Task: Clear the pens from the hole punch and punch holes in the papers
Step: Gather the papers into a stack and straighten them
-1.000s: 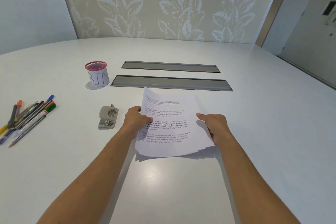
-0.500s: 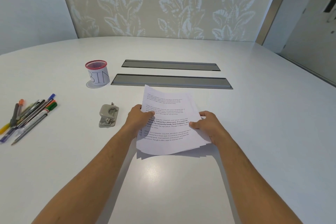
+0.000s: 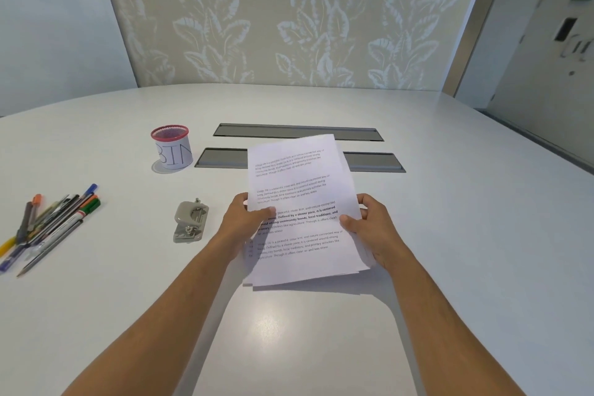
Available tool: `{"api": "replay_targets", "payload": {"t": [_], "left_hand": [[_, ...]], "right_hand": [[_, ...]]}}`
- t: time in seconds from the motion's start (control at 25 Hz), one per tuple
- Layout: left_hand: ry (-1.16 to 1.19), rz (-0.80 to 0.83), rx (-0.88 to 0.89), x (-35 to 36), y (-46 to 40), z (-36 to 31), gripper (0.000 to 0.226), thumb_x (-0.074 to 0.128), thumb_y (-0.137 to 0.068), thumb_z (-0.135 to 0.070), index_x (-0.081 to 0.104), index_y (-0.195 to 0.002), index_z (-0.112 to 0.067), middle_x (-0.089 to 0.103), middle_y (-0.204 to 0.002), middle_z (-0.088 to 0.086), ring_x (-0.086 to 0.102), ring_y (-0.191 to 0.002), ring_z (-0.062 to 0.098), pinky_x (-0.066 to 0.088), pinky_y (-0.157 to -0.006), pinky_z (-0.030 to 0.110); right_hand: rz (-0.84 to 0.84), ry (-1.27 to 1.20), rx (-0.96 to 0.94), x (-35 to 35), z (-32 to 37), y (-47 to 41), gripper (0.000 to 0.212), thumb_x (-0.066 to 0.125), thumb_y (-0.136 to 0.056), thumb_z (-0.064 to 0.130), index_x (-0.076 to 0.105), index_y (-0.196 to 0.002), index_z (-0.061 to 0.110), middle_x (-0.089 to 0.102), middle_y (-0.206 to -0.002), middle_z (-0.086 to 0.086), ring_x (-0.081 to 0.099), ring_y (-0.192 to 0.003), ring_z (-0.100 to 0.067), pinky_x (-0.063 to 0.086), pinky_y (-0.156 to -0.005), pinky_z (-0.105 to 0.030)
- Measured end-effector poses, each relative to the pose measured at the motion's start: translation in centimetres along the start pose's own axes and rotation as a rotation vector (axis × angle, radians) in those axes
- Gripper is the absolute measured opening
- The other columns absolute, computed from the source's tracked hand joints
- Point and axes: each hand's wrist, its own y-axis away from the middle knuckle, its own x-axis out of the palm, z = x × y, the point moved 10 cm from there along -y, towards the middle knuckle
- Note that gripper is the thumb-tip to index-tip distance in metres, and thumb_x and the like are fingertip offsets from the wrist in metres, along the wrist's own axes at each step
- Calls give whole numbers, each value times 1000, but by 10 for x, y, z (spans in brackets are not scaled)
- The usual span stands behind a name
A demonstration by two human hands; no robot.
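Note:
A stack of printed white papers (image 3: 299, 183) stands tilted up at the table's middle, its lower edge near the tabletop. My left hand (image 3: 246, 219) grips its left edge, thumb on the text. On the right edge, my right hand (image 3: 369, 225) holds the same stack. A small grey hole punch (image 3: 190, 222) lies on the table just left of my left hand, with nothing on it. Several pens (image 3: 51, 225) lie in a loose pile at the far left.
A red mesh cup labelled BIN (image 3: 172, 148) stands behind the punch. Two grey cable slots (image 3: 369, 162) run across the white table (image 3: 450, 235) behind the papers. A patterned wall panel closes the far side.
The papers have been raised from lying nearly flat to a steeper, more upright tilt. Both hands have drawn closer together on the stack's side edges.

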Motion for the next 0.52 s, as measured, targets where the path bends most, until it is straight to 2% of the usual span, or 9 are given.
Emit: {"api": "replay_targets", "payload": {"t": [0.16, 0.24, 0.4, 0.52], "left_hand": [[154, 93, 50, 2, -1, -23, 56, 81, -76, -15, 51, -123, -12, 71, -109, 3, 69, -98, 23, 51, -93, 48], [171, 90, 134, 0, 1, -45, 49, 78, -79, -9, 55, -121, -12, 72, -111, 4, 71, -98, 25, 53, -92, 52], [162, 46, 331, -9, 11, -98, 46, 74, -82, -8, 52, -121, -17, 70, -113, 3, 71, -99, 24, 57, -85, 49], [108, -22, 475, -14, 24, -140, 41, 71, -85, -7, 49, -117, -20, 68, -110, -3, 70, -96, 16, 59, -78, 38]], "right_hand": [[-25, 61, -133, -4, 24, 3, 20, 64, -90, 5, 62, -103, 19, 74, -102, -5, 71, -93, -26, 59, -81, -41], [-41, 65, -158, -6, 32, 2, 19, 62, -91, 5, 61, -104, 19, 73, -103, -4, 70, -95, -26, 59, -83, -43], [-60, -6, -212, -8, 55, -1, 22, 60, -92, 2, 59, -106, 20, 71, -108, -3, 69, -99, -24, 57, -87, -39], [-96, -62, -268, -11, 82, -2, 28, 58, -93, 0, 57, -108, 23, 70, -109, 1, 68, -101, -19, 55, -86, -33]]}}
